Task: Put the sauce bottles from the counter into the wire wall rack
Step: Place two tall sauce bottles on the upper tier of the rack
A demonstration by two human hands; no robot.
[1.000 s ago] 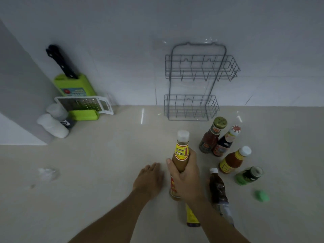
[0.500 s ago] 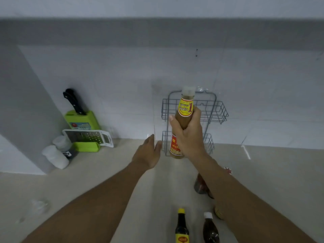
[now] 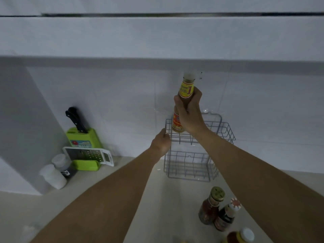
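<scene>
Two hands work the wire wall rack (image 3: pixel 199 148) at the table's back edge: my left hand (image 3: pixel 161 142) clasps the upper basket's left corner, my right hand (image 3: pixel 190 111) grips the tall sauce bottle (image 3: pixel 185 102), base at the basket's rim. I'd lower it upright, clear of the wires. Neck label reads "1"; other text blurs.

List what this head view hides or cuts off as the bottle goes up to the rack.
- Bottle: its middle is hidden by the right hand.
- Bottle base: the rack wires blur whether it sits inside.
- White-capped bottle: cut by the bottom edge.
</scene>
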